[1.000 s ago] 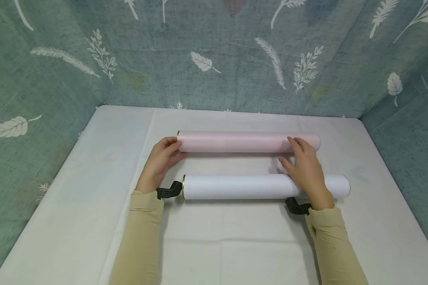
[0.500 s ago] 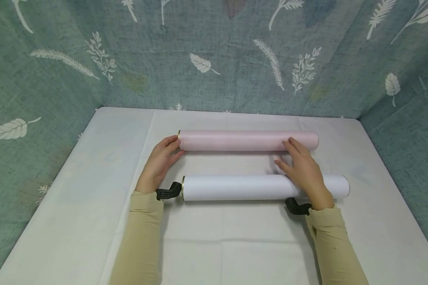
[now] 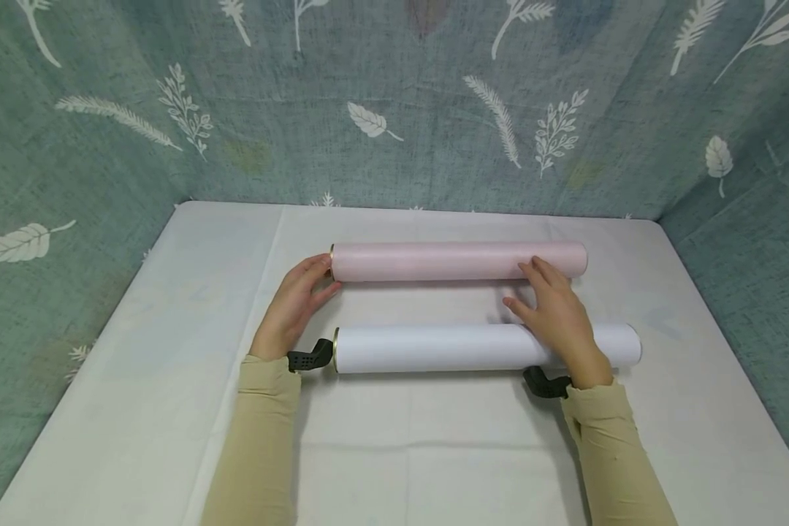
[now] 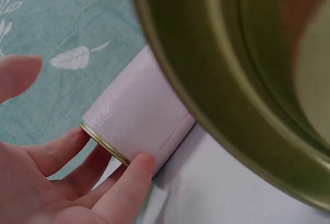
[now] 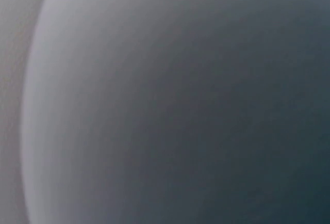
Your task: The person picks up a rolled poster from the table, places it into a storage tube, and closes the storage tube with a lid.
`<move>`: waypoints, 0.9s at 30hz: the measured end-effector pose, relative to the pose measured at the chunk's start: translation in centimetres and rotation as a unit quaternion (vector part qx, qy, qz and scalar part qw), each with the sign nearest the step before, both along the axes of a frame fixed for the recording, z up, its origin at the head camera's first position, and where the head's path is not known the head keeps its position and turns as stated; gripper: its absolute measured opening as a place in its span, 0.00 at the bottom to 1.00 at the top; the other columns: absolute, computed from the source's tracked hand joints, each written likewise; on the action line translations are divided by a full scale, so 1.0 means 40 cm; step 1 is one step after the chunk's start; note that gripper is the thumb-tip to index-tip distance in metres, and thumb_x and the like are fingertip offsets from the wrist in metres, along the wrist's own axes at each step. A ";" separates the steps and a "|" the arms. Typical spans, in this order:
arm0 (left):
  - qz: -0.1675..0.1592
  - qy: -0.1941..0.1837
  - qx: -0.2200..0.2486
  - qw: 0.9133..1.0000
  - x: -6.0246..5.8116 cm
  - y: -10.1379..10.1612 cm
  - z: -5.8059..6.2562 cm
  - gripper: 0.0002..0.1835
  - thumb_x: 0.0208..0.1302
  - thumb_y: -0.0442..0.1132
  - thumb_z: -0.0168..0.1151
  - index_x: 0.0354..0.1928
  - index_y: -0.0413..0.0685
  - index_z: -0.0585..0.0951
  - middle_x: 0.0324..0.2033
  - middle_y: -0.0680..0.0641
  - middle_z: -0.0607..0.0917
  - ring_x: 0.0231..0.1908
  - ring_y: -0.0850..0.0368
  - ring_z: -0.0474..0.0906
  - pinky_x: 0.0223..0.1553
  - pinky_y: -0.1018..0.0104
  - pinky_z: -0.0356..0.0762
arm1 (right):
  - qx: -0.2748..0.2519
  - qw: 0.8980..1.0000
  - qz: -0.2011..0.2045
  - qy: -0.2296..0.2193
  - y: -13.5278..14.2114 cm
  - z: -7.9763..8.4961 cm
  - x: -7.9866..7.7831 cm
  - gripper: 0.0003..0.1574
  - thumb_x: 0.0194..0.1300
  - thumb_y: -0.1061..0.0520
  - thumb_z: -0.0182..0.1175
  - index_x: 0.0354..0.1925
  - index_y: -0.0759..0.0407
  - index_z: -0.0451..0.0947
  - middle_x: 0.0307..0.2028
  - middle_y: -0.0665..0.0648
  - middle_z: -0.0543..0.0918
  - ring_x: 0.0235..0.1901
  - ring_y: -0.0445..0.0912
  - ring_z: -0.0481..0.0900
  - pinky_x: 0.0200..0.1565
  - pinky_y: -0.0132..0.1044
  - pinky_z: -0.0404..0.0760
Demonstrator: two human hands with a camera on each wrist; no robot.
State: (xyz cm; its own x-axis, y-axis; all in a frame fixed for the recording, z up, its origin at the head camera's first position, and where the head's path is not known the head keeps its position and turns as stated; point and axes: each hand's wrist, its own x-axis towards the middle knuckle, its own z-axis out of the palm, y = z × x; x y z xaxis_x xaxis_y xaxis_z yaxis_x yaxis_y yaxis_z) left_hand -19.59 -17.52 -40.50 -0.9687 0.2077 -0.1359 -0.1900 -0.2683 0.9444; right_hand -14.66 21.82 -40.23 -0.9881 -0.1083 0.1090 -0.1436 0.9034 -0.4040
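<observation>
A long pink tube (image 3: 427, 262), gold-rimmed at its left end, lies crosswise on the table. My left hand (image 3: 291, 301) is at that rimmed end, fingertips against the rim and side. In the left wrist view its fingers (image 4: 131, 188) reach the pink tube's end (image 4: 136, 102) without closing round it. Loosely spread fingers of my right hand (image 3: 557, 314) rest along the pink tube's front near its right end, the thumb held apart. Nearer to me lies a white tube (image 3: 427, 349), partly hidden under the right hand and wrist. Its blurred surface (image 5: 154, 100) fills the right wrist view.
A white cloth (image 3: 408, 467) covers the table. Patterned green fabric (image 3: 394, 168) rises at the back and both sides. Black wrist mounts (image 3: 312, 356) sit close to the white tube, whose open gold end (image 4: 206, 79) looms large in the left wrist view.
The right hand has shifted slightly left along the pink tube. The pink tube's left end sits a touch further right against the left hand; the white tube stays about where it was.
</observation>
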 end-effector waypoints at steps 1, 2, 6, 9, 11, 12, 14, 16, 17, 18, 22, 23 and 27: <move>-0.001 0.001 0.000 1.000 0.001 0.000 0.002 0.29 0.63 0.46 0.54 0.57 0.32 0.62 0.56 0.40 0.63 0.58 0.48 0.59 0.57 0.55 0.60 | 0.000 1.000 0.001 -0.002 -0.001 0.000 0.000 0.45 0.58 0.35 0.53 0.65 0.56 0.54 0.66 0.61 0.52 0.64 0.56 0.49 0.56 0.58 0.56; -0.003 0.002 0.000 1.000 0.001 -0.001 0.002 0.28 0.63 0.46 0.53 0.58 0.33 0.62 0.56 0.40 0.63 0.58 0.48 0.59 0.58 0.55 0.59 | 0.000 1.000 0.002 -0.004 -0.001 0.001 0.000 0.46 0.58 0.35 0.53 0.66 0.56 0.53 0.66 0.61 0.52 0.64 0.56 0.49 0.56 0.57 0.55; -0.013 0.008 -0.004 1.000 0.005 -0.002 0.018 0.28 0.65 0.46 0.51 0.58 0.32 0.62 0.56 0.39 0.63 0.58 0.46 0.58 0.59 0.53 0.57 | 0.000 1.000 0.005 -0.014 -0.003 0.005 -0.002 0.49 0.58 0.34 0.52 0.68 0.57 0.48 0.67 0.59 0.49 0.65 0.54 0.47 0.58 0.56 0.53; -0.017 0.010 -0.010 1.000 0.010 -0.001 0.032 0.28 0.66 0.45 0.50 0.59 0.31 0.61 0.57 0.38 0.62 0.59 0.44 0.57 0.59 0.52 0.55 | -0.003 1.000 0.004 -0.021 -0.005 0.006 -0.005 0.50 0.58 0.35 0.52 0.68 0.56 0.45 0.68 0.57 0.48 0.66 0.53 0.46 0.59 0.55 0.52; -0.018 0.010 -0.018 1.000 0.011 -0.003 0.039 0.27 0.66 0.44 0.49 0.59 0.31 0.60 0.58 0.37 0.61 0.59 0.43 0.56 0.59 0.51 0.55 | -0.005 1.000 0.005 -0.021 -0.007 0.005 -0.008 0.49 0.59 0.35 0.52 0.68 0.56 0.46 0.68 0.57 0.48 0.66 0.53 0.46 0.59 0.55 0.53; -0.019 0.009 -0.023 1.000 0.011 -0.004 0.041 0.27 0.66 0.44 0.49 0.60 0.31 0.60 0.58 0.37 0.61 0.59 0.43 0.56 0.59 0.51 0.55 | -0.006 1.000 0.006 -0.021 -0.009 0.004 -0.009 0.49 0.59 0.35 0.51 0.68 0.56 0.46 0.68 0.57 0.48 0.66 0.53 0.46 0.58 0.56 0.53; -0.018 0.006 -0.031 0.999 0.011 -0.008 0.044 0.27 0.67 0.44 0.48 0.60 0.32 0.59 0.58 0.37 0.60 0.59 0.42 0.55 0.59 0.52 0.55 | -0.009 1.000 0.007 -0.019 -0.012 0.001 -0.012 0.48 0.59 0.35 0.51 0.68 0.56 0.48 0.67 0.58 0.49 0.65 0.53 0.47 0.58 0.56 0.54; -0.017 0.001 -0.043 0.999 0.011 -0.010 0.045 0.28 0.67 0.45 0.48 0.61 0.33 0.59 0.59 0.37 0.60 0.59 0.42 0.55 0.59 0.52 0.56 | -0.010 1.000 0.007 -0.017 -0.014 -0.001 -0.013 0.47 0.59 0.35 0.51 0.67 0.56 0.49 0.67 0.58 0.49 0.65 0.54 0.47 0.57 0.57 0.55; -0.015 -0.002 -0.047 0.999 0.011 -0.011 0.045 0.28 0.67 0.45 0.48 0.61 0.33 0.59 0.58 0.37 0.60 0.59 0.42 0.55 0.59 0.52 0.56 | -0.010 1.000 0.007 -0.015 -0.015 -0.002 -0.013 0.47 0.59 0.36 0.52 0.67 0.56 0.50 0.67 0.58 0.50 0.65 0.54 0.48 0.57 0.57 0.55; -0.012 -0.006 -0.052 0.999 0.011 -0.010 0.045 0.28 0.66 0.45 0.48 0.61 0.34 0.59 0.58 0.37 0.60 0.59 0.43 0.56 0.59 0.52 0.57 | -0.010 1.000 0.008 -0.013 -0.015 -0.002 -0.013 0.46 0.59 0.37 0.52 0.67 0.56 0.51 0.67 0.58 0.50 0.65 0.54 0.48 0.56 0.57 0.56; 0.003 -0.015 -0.094 0.995 0.007 -0.006 0.040 0.30 0.66 0.47 0.50 0.63 0.38 0.57 0.60 0.41 0.60 0.60 0.48 0.57 0.58 0.54 0.59 | -0.012 1.000 0.010 0.011 -0.009 -0.004 -0.012 0.41 0.61 0.40 0.53 0.66 0.55 0.55 0.66 0.57 0.54 0.64 0.53 0.51 0.58 0.54 0.55; 0.007 -0.013 -0.114 0.993 0.004 -0.006 0.039 0.31 0.65 0.48 0.50 0.64 0.39 0.56 0.60 0.42 0.60 0.60 0.50 0.58 0.57 0.55 0.60 | -0.015 1.000 0.012 0.020 -0.008 -0.004 -0.011 0.39 0.61 0.41 0.53 0.65 0.54 0.56 0.65 0.56 0.56 0.64 0.53 0.52 0.58 0.54 0.55; 0.025 0.008 -0.210 0.977 -0.012 -0.009 0.036 0.37 0.62 0.56 0.51 0.66 0.47 0.52 0.62 0.45 0.58 0.60 0.53 0.59 0.56 0.55 0.62 | -0.045 0.998 0.014 0.042 0.000 0.001 -0.005 0.35 0.62 0.42 0.52 0.64 0.52 0.60 0.63 0.55 0.61 0.63 0.52 0.56 0.58 0.51 0.56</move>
